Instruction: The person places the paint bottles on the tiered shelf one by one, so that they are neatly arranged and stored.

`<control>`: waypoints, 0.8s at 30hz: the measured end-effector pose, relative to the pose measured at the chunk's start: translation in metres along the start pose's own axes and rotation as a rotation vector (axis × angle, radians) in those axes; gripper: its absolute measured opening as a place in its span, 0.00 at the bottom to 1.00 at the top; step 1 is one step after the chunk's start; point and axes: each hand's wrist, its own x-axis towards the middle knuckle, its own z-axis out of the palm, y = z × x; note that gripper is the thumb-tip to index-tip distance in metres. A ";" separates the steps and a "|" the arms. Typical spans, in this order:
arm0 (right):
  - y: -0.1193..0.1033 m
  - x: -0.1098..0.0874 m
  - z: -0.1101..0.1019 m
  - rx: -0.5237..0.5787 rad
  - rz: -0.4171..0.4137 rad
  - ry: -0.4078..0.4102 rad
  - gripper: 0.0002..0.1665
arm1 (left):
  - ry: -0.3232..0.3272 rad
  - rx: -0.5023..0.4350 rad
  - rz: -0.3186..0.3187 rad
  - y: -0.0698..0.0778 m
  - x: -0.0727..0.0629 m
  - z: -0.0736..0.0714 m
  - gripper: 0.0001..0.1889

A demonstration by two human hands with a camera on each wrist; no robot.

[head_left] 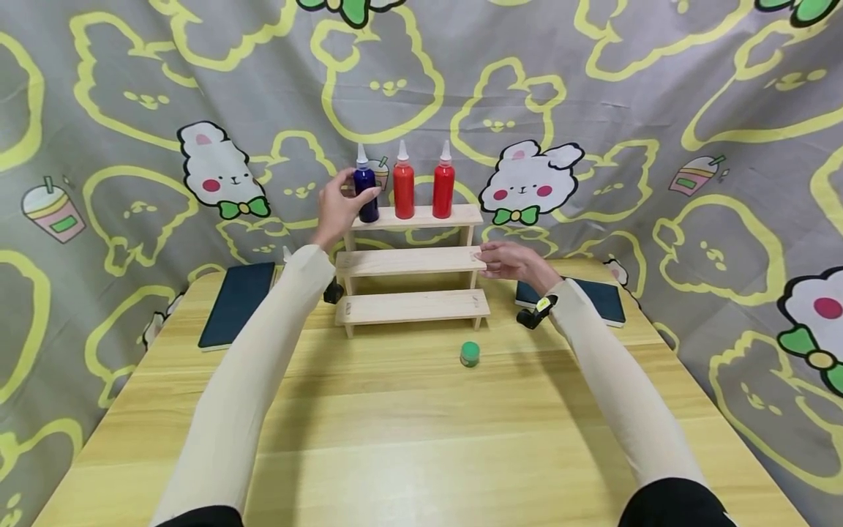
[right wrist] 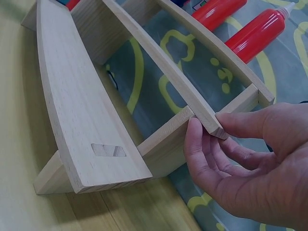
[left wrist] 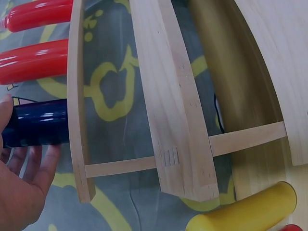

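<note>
A three-tier wooden rack [head_left: 413, 307] stands on the table in the head view. My left hand [head_left: 337, 208] grips a dark blue squeeze bottle [head_left: 364, 179] with a white pointed tip, upright at the left end of the top tier. In the left wrist view the fingers wrap the blue bottle [left wrist: 41, 122], its base right at the shelf. Two red squeeze bottles [head_left: 404, 192] [head_left: 443, 192] stand to its right. My right hand [head_left: 515, 262] pinches the right end of the middle tier [right wrist: 204, 115], thumb on top and fingers underneath in the right wrist view.
A small green-lidded jar [head_left: 470, 354] sits on the table in front of the rack. Dark notebooks lie at the left [head_left: 237, 304] and right [head_left: 602, 300]. A yellow bottle [left wrist: 245, 209] shows beside the rack's left end. A patterned curtain [head_left: 408, 95] hangs close behind.
</note>
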 end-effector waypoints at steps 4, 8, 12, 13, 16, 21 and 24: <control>0.000 0.000 -0.001 0.013 0.004 0.008 0.24 | 0.005 -0.002 0.002 -0.002 0.001 0.003 0.34; -0.001 0.000 -0.003 0.001 0.001 0.020 0.22 | 0.012 0.001 -0.009 -0.002 0.003 0.005 0.35; -0.002 0.001 -0.003 -0.010 -0.008 0.018 0.29 | 0.021 -0.010 -0.023 -0.001 0.003 0.005 0.35; -0.002 0.001 -0.003 -0.007 -0.009 0.017 0.30 | 0.021 -0.017 -0.025 -0.001 0.003 0.005 0.35; -0.001 0.001 -0.002 -0.007 -0.008 0.015 0.29 | 0.008 -0.055 -0.042 -0.001 0.001 0.003 0.34; 0.000 0.001 -0.001 -0.012 0.007 -0.001 0.21 | -0.048 -0.085 -0.074 0.000 -0.004 -0.005 0.36; -0.001 -0.001 -0.001 0.000 0.008 0.008 0.19 | -0.080 -0.081 -0.075 0.001 -0.006 -0.013 0.39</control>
